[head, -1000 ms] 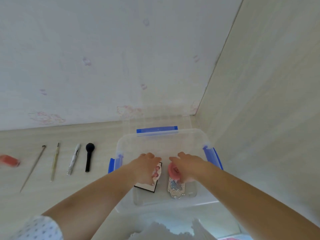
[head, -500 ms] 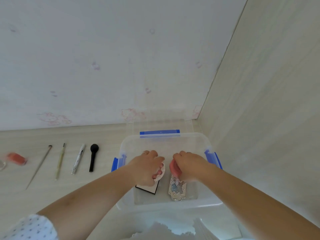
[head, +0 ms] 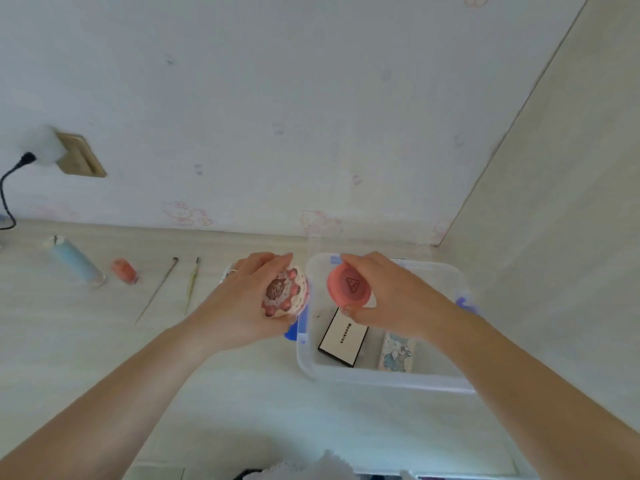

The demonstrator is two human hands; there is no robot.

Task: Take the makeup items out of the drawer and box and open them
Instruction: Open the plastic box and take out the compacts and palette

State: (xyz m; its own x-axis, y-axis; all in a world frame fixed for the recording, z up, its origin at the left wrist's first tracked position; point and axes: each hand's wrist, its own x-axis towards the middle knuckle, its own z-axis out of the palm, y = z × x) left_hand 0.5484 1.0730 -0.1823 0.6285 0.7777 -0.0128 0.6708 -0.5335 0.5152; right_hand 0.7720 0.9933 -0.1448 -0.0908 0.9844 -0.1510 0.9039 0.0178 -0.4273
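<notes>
While your forearms reached in from the near edge, both of them bare, each hand was closed around a round compact above the table. Your left hand gripped a white compact with a brownish centre and pink bumps around its rim, held just left of the clear plastic box, over that box's blue side latch. A ring showed on one finger of that hand. Your right hand pinched a coral-pink compact, its lid bearing a small triangle mark, between thumb and fingers above the box's open top. Both compacts looked closed.

Inside the box, on its floor, lay a white rectangular palette with a black edge and printed lettering, and beside it to the right a pale blue patterned case, partly hidden by your right wrist.

Farther left on the table lay two thin sticks, a small orange-red bottle and a light blue tube, all apart from one another. Behind them rose the wall, with a brass-coloured socket plate and a black cable plugged near it.
</notes>
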